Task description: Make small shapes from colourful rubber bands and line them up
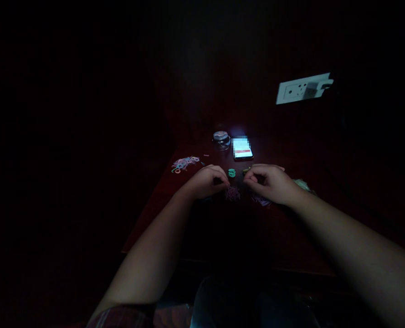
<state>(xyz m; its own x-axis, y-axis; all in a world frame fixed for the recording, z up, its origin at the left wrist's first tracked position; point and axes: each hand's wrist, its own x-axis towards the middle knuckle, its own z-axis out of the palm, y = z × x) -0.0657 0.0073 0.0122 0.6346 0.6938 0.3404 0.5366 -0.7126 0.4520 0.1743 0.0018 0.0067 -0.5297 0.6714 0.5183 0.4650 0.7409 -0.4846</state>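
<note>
Dark scene, light mostly mid-frame. Left hand (207, 182) just left of center, palm down, fingers curled, thumb tip and forefinger tip about meeting. Too dim to tell if anything is pinched there. Right hand (272, 182) right of center, same pose, thumb and forefinger bent toward each other in a loop; contents of that pinch: can't tell.

Between the hands, apart from both: small cluster of green ring-shaped bands (232, 173). Just below it, a loose heap of thin purple strands (233, 193), near the left fingertips. Second purple strand pile (262, 200) below the right hand, partly covered by it. Small yellowish piece (246, 171) right by the right fingertips; contact unclear. Pale greenish-white strand pile (303, 184) behind the right wrist, partly hidden.

Left of center, beyond the left hand: mixed pastel pile of thin bands (186, 163), some visibly looped. Above center: round clear jar with a pale patterned lid (220, 135), and just right of it a lit smartphone (243, 152) lying screen up. All on a dark reddish tabletop (154, 216). Upper right: white wall socket plate (294, 91). Lower left: dark red plaid sleeve (120, 316).
</note>
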